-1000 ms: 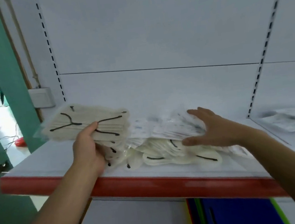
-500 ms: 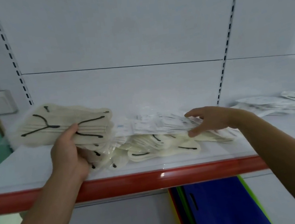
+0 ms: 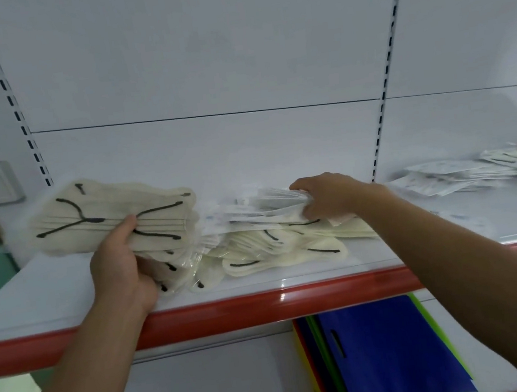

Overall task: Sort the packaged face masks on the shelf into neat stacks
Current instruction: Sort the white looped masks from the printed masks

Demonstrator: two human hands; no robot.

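Nearest you, on the lower level, the coloured bags (image 3: 393,352) lie flat and out of the way. Above them runs the red lip (image 3: 264,306) of the shelf (image 3: 51,296), a raised edge that should stop packets sliding off the front. Your left hand (image 3: 119,268) is closed around the bundle of masks (image 3: 106,214), thumb on top and fingers under, lifted just over the shelf's left end. These are light, soft and floppy in slick plastic sleeves, so I'd expect them to fan out and slip if you hold 1 corner; grip across the middle, as you do now, and square the edges against the shelf. Just right of it lies the loose pile (image 3: 273,249), cream masks with dark ear loops, overlapping every which way. On top of that pile your right hand (image 3: 329,197) has its fingers curled over the end of a sheaf of white packets (image 3: 265,208), pinching them together. Further right, past the slotted post (image 3: 382,99), a second heap (image 3: 475,172) sprawls. There is bare shelf at the left end and between the 2 heaps, likely enough for a stack. The back panel (image 3: 203,72) gives you a straight wall to butt stacks against.
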